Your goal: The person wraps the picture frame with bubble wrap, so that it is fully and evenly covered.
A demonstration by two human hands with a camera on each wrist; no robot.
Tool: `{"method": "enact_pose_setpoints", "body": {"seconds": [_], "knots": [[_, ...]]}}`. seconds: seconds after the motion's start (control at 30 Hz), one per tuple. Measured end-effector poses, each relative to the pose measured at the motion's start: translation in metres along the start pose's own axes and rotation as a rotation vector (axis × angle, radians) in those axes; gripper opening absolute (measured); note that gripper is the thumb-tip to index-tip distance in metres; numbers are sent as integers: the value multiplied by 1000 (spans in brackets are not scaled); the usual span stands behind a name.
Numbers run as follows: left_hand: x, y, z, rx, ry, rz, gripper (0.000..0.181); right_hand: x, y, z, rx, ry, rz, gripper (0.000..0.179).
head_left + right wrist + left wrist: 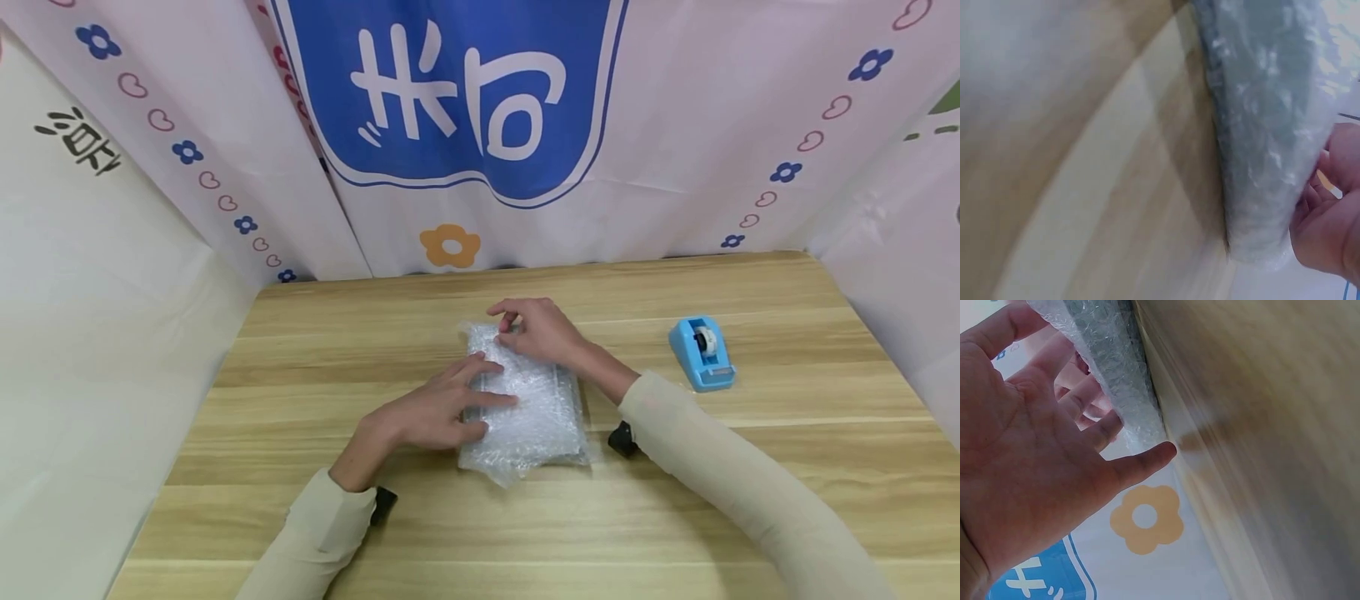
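Observation:
A flat rectangular package in clear bubble wrap [531, 417] lies on the wooden table between my hands. My left hand [438, 408] rests on its left side with fingers spread and fairly straight; the left wrist view shows this hand [1041, 444] alongside the edge of the wrap [1113, 362]. At the far end of the package, my right hand [543, 332] has bent fingers, its thumb low over the wrap. The right wrist view shows part of the right hand [1332, 212] beside the wrap [1266, 125]; whether its fingertips pinch anything is hidden.
A blue tape dispenser [703, 354] with a roll in it stands to the right of the package. The wooden table [300, 350] ends at a printed cloth backdrop [645, 217], with white cloth at both sides. Dark wrist cameras show under both forearms.

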State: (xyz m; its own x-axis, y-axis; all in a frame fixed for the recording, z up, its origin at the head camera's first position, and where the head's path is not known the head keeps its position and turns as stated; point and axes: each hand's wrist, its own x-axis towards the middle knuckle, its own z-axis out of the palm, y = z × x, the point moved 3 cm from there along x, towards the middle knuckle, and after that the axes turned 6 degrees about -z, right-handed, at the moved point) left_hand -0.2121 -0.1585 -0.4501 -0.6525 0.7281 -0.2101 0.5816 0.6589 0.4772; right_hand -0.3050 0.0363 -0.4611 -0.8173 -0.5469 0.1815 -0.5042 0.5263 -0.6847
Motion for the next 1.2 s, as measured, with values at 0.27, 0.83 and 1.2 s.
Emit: {"method": "enact_pose_setpoints", "body": {"seconds": [0.27,0.83,1.2], "knots": [[-1,1,-1,30,5,5,53,-23,-10,-12,-158,-107,-212,32],[-6,21,-1,225,1,-28,52,-42,-7,-8,-525,-245,-507,34],[-7,28,3,299,22,-5,48,-44,-10,-8,-603,-289,-503,37]]}}
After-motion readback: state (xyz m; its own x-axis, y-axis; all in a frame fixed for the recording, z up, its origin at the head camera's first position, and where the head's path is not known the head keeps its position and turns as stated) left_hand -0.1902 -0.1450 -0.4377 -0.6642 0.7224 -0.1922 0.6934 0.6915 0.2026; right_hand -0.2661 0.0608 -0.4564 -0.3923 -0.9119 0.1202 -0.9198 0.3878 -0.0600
